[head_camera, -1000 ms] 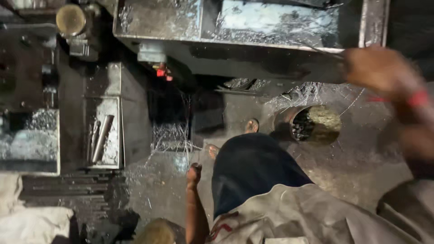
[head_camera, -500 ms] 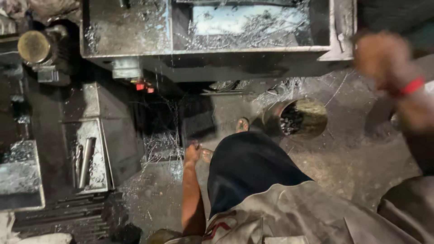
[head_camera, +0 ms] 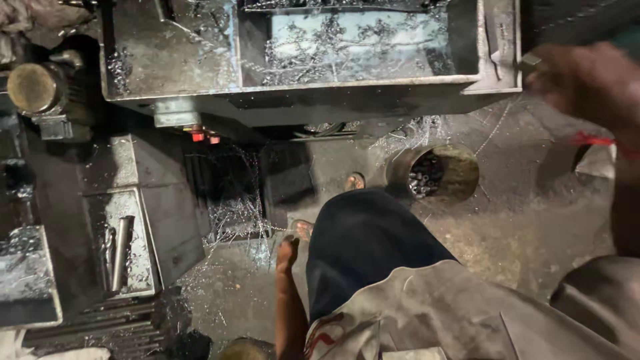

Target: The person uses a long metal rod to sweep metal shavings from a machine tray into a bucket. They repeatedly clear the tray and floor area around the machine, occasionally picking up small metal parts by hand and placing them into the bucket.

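Note:
My left hand (head_camera: 288, 253) hangs down beside my dark-trousered leg, fingers relaxed, with nothing in it. It is above a floor strewn with curly metal shavings. My right hand (head_camera: 587, 83) is raised at the upper right, blurred, with a red thread around the wrist. Its fingertips are by the right corner of the grey machine tray (head_camera: 497, 83). A small grey piece (head_camera: 530, 62) shows at the fingertips; I cannot tell whether the hand grips it.
The machine tray holds metal shavings (head_camera: 333, 40). A round bucket (head_camera: 460, 190) with small metal parts stands on the floor ahead of my feet. At left are a tray with metal rods (head_camera: 122, 243), red buttons (head_camera: 204, 137) and a brass-coloured cylinder (head_camera: 30, 87).
The view has shifted, so the machine tray fills more of the top. My left hand has risen along my leg. My right hand stays raised at the upper right.

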Demonstrator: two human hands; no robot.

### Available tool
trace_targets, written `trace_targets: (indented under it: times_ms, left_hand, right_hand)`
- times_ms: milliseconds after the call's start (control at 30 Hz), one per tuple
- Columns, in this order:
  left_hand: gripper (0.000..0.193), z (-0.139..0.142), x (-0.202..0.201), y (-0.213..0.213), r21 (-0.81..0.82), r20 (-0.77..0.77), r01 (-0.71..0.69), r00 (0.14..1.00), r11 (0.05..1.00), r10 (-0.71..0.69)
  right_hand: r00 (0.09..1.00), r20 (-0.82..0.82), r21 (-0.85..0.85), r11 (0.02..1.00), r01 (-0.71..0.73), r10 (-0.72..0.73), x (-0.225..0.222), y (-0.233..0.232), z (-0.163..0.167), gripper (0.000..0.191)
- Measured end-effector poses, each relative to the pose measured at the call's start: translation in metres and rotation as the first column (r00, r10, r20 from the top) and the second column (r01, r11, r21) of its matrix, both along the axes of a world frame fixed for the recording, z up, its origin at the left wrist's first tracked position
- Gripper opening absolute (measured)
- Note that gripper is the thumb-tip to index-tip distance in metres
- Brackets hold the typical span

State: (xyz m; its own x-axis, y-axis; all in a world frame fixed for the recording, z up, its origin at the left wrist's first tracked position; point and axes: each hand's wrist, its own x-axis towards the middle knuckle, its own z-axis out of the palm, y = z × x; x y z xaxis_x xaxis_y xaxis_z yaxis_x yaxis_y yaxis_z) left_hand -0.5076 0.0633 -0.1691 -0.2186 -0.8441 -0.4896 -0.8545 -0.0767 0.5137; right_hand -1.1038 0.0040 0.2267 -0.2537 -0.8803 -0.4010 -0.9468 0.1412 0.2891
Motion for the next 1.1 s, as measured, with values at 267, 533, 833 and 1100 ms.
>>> trace_targets:
  times_ms: [267, 533, 833, 1100]
  left_hand:
    - [0.043, -0.002, 0.005, -0.009, -0.128, -0.015, -0.015, 1.0, 0.992, 0.014]
    - [0.064, 0.047, -0.06, -0.076, -0.015, -0.055, -0.119, 0.991, 0.993, 0.118]
    - [0.094, 0.068, -0.173, -0.159, 0.361, -0.685, -0.513, 0.421, 0.779, 0.595]
    - [0.124, 0.133, -0.265, -0.22, 0.724, -0.58, -0.477, -0.032, 0.498, 0.814]
  right_hand:
    - [0.984, 0.096, -0.228, 0.966, -0.123, 0.148, 0.065, -0.021, -0.089, 0.032]
    - [0.814, 0.57, -0.166, 0.986, -0.019, 0.112, 0.063, -0.042, -0.023, 0.045]
    - [0.907, 0.374, -0.187, 0.974, -0.128, 0.191, 0.073, -0.128, -0.049, 0.04]
    - [0.807, 0.58, 0.085, 0.977, -0.196, 0.111, 0.001, -0.112, -0.095, 0.05]
